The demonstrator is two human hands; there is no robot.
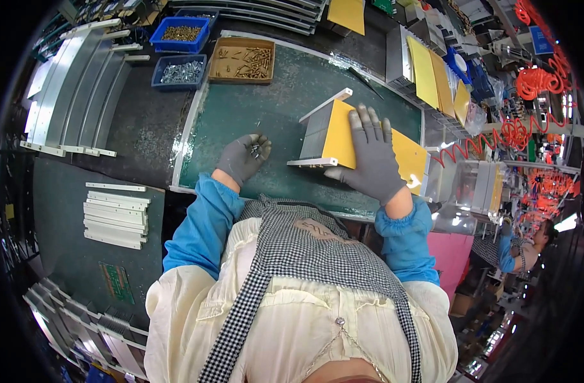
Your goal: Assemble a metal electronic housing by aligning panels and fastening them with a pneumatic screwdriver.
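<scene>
My left hand, in a grey glove, is half curled around several small silver metal parts that look like screws. It is over the green work mat, left of a grey metal housing. One yellow sheet covers the housing's right face. White bars run along the near and far edges of the housing, with their ends sticking out. My right hand, also gloved, lies with fingers stretched against the yellow sheet, its thumb by the near bar. Another yellow piece shows right of that hand, partly hidden by it.
Brass-coloured parts fill a cardboard tray and a blue bin; silver screws fill another blue bin. White bars and a green circuit board lie at left. Metal panels stand beyond. A dark thin tool lies at the back. Another person sits far right.
</scene>
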